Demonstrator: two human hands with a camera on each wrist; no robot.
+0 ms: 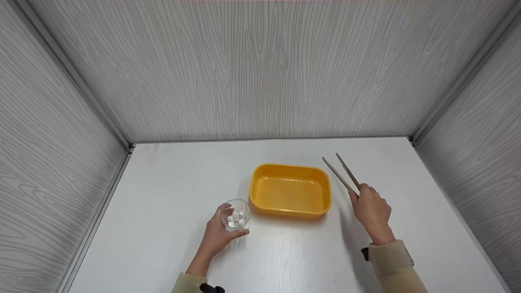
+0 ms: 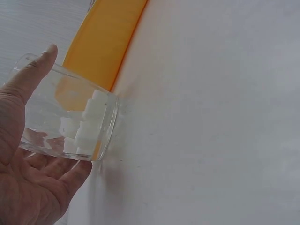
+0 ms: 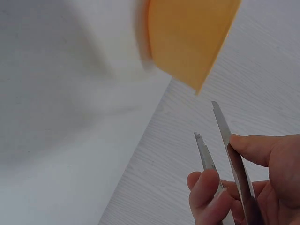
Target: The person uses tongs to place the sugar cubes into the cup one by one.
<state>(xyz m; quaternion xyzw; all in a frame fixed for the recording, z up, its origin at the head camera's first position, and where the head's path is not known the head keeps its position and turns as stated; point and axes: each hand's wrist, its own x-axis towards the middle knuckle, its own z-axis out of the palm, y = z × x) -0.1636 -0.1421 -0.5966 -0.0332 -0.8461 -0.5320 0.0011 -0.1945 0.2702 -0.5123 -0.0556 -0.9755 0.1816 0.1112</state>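
My left hand (image 1: 217,232) grips a clear glass (image 1: 245,206) around its side, thumb on one side and fingers on the other. Several small white cubes (image 1: 236,219) lie at the bottom of the glass, also seen through its wall in the left wrist view. In my right hand (image 1: 371,207) is a pair of metal tweezers (image 1: 342,176), held between thumb and fingers. Its two serrated tips stand apart with nothing between them, as the right wrist view shows. The tweezers are raised above the table, to the right of the yellow tray (image 1: 289,212).
The yellow tray stands mid-table between my hands, with nothing visible inside it. A white tabletop (image 1: 171,183) lies beneath everything. Grey wood-grain panels (image 1: 264,73) rise at the back and on both sides.
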